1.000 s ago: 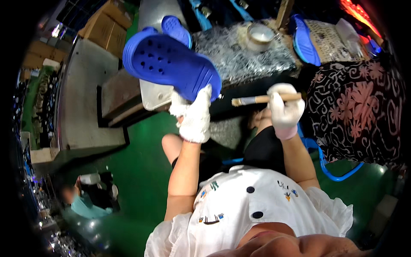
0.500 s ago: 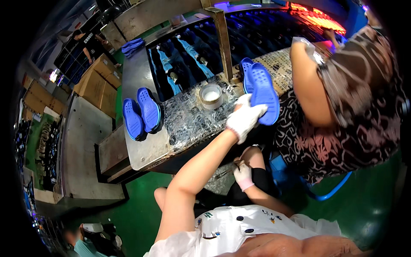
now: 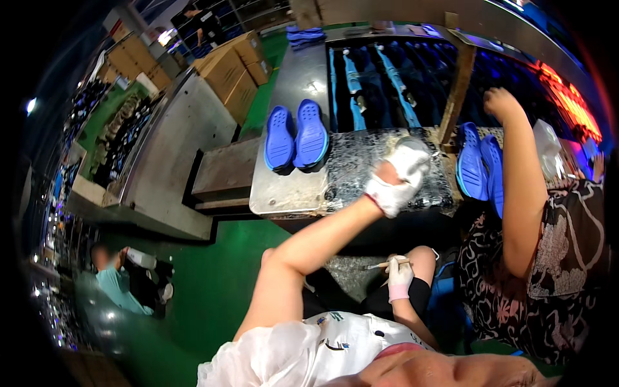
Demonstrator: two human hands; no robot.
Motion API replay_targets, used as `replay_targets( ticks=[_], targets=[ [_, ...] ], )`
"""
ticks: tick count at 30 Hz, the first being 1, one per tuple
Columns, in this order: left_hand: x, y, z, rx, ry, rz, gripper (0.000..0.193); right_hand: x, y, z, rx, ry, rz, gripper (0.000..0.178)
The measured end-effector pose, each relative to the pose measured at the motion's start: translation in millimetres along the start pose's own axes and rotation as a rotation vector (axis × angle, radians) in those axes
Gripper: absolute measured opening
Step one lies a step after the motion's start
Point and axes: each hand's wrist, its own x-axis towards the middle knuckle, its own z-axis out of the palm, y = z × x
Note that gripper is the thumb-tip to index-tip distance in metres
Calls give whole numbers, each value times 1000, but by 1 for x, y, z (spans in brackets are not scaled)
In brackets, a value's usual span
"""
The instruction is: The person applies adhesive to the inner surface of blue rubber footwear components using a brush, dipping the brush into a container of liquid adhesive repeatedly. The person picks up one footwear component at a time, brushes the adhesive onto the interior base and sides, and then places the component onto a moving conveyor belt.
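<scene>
My left hand [image 3: 396, 177], in a white glove, reaches over the bench and is closed around a small round container [image 3: 411, 144]. Motion blurs the fingers and hides most of the container. My right hand [image 3: 400, 276], also gloved, is low near my knee and grips a thin brush [image 3: 380, 264] with a pale handle, its tip pointing left. Left of my left hand a pair of blue shoe soles [image 3: 295, 138] stands on the metal corner of the bench. Farther right, another pair of blue soles [image 3: 480, 164] leans at the bench edge, partly behind a co-worker's arm.
A co-worker [image 3: 525, 213] sits close on my right, one arm stretched over the bench. Behind the bench runs a dark conveyor [image 3: 380, 84] with light-blue strips and a brown post [image 3: 459, 90] before it. Cardboard boxes [image 3: 225, 71] and a metal counter [image 3: 171, 142] stand left.
My left hand has let go of the blue sole, now beside its mate at right, and moved left onto the round container. The view has swung right to left, shifting everything rightward. The co-worker's arm has risen.
</scene>
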Motion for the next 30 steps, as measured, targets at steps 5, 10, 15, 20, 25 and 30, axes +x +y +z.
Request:
replay_targets(
  ticks=[5, 10, 15, 20, 25, 30],
  targets=[
    [4, -112, -135, 882, 177, -340, 29, -1, -6, 3, -9, -18, -35, 16],
    [-4, -157, -177, 980, -108, -998, 62, 4, -15, 9, -79, -23, -24, 17],
    [-8, -167, -173, 932, -17, -992, 54, 2, -14, 11, -103, -44, -14, 14],
    [-11, -164, -177, 905, 30, -921, 45, -1, -10, 11, 56, -30, -18, 13],
    [-27, -180, -181, 853, 182, -745, 44, 2, 8, 11, -69, -37, -77, 23],
    [-15, -166, -176, 899, -129, -908, 58, 4, 8, 13, -119, -29, -118, 24]
  ],
)
